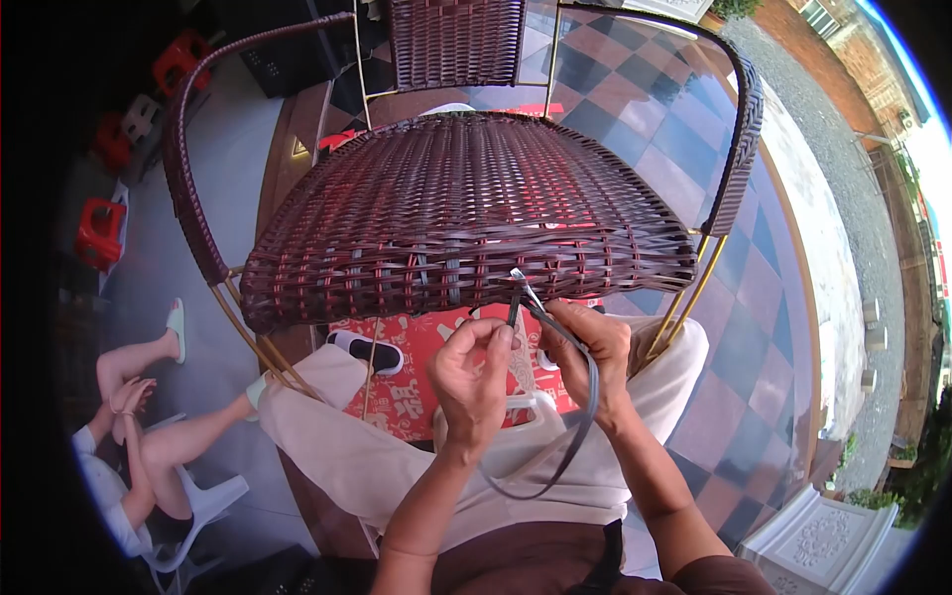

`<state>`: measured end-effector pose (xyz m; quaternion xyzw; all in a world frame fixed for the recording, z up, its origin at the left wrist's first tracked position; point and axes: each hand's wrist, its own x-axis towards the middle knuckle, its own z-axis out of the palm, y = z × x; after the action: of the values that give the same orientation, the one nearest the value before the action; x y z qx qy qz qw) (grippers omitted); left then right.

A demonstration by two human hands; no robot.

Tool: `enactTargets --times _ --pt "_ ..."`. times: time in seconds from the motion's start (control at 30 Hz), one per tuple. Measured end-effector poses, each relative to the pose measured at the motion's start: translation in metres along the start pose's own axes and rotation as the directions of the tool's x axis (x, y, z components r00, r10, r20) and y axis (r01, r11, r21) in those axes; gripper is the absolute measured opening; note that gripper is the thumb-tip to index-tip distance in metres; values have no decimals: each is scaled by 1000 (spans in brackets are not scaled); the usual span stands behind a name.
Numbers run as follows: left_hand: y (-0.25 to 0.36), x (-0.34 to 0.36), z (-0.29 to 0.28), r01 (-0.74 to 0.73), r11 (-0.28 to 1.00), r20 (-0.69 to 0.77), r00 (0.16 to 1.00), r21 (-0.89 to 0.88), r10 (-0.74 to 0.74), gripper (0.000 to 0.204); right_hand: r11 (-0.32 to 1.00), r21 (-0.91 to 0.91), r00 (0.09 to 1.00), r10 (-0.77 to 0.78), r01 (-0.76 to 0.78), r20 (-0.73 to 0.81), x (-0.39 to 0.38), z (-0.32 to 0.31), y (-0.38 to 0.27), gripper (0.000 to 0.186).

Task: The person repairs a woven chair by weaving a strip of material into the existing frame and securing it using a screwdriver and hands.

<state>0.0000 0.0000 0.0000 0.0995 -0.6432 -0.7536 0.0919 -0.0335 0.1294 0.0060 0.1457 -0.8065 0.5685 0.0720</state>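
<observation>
Just under the front edge of the woven seat (466, 198), the left hand (474, 375) pinches a dark strand (514, 306); the right hand (592, 349) pinches a grey strip (593, 389). Its slack loop, I'd say, could twist or snag if tugged hard.

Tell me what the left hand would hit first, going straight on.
Past the dark strip it pinches, the left hand would probably meet the seat's front edge; depth is unclear.

Dark reddish-brown basketweave chair (471, 188), as I see it over my feed, grey strip (593, 392), red mat (421, 342) patterned in pale characters, cream trousers (367, 461), slate-and-pink checkered tiles (734, 347)
</observation>
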Motion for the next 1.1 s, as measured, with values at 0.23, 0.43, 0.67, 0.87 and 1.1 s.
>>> enactTargets --times 0.23,0.43,0.67,0.87,1.1 --pt "0 2 7 -85 995 -93 992 47 89 12 997 27 996 -77 78 -37 0 4 4 7" --pt "-2 0 11 -27 999 -129 991 -41 21 12 995 16 994 -96 97 -44 1 4 3 7" --pt "-2 4 16 17 991 -160 986 -134 -39 11 994 36 994 -105 106 -31 1 2 5 8" --pt "-6 4 24 5 990 -233 972 -142 -38 9 993 25 993 -113 114 -28 1 1 10 8" --pt "6 4 31 -79 987 -267 963 -139 40 7 997 30 997 -72 72 2 1 0 4 10"
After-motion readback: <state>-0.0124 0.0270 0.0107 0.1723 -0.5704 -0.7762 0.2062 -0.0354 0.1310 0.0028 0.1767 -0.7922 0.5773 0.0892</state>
